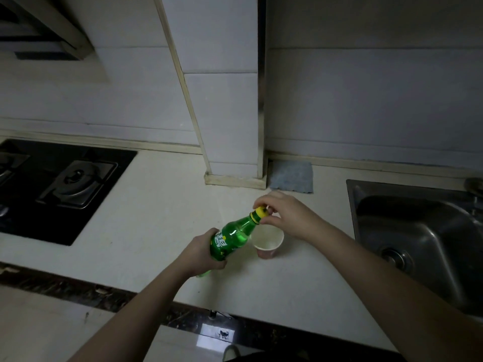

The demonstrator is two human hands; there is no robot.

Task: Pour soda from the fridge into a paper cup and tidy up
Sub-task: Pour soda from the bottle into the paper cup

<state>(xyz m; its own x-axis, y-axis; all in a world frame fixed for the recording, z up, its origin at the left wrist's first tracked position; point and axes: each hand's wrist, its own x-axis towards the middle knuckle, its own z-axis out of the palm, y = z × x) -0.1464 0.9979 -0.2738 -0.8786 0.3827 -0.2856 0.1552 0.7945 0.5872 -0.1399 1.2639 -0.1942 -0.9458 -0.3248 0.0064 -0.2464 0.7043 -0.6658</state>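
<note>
A green soda bottle (pixel 231 237) with a yellow cap (pixel 258 213) is held tilted above the white counter (pixel 146 231), its neck pointing up and to the right. My left hand (pixel 202 253) wraps around the bottle's lower body. The fingers of my right hand (pixel 283 214) pinch the yellow cap, which sits on the neck. A paper cup (pixel 269 244) with a white inside and a reddish outside stands upright on the counter just right of the bottle, partly under my right hand. I cannot see liquid in it.
A black gas hob (pixel 60 184) fills the counter's left side. A steel sink (pixel 423 239) lies at the right. A folded blue cloth (pixel 292 176) rests by the wall behind the cup, beside a tiled column (pixel 224 100). The counter's front edge runs below my arms.
</note>
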